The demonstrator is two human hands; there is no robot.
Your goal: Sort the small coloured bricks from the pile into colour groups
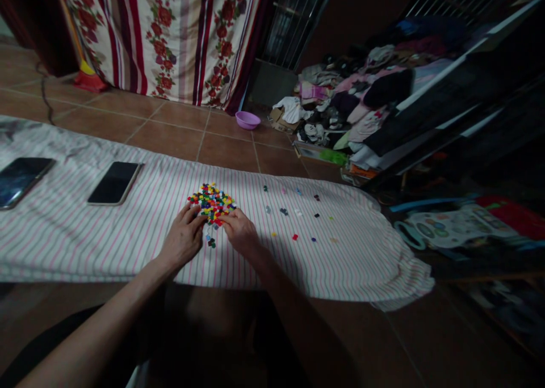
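A heap of tiny multicoloured plastic pieces (pixel 213 199) lies on a striped cloth (pixel 170 229). At its near left edge, my left hand (pixel 184 235) rests with fingers stretched out, touching the pieces. My right hand (pixel 241 231) is at the near right edge, thumb and forefinger drawn together; whatever is between them is too small to make out. Between my wrists lie a few loose dark green pieces (pixel 212 243). To the right, small groups sorted by colour sit in rough rows, among them red pieces (pixel 295 237), dark grey pieces (pixel 284 211) and a blue piece (pixel 314 239).
Two phones lie on the cloth at left, a black one (pixel 114 182) and another (pixel 23 179) by the frame's edge. Beyond, on the tiled floor, stand a purple basin (pixel 247 120) and a heap of clothes (pixel 340 101). A flowered curtain (pixel 179 36) hangs behind.
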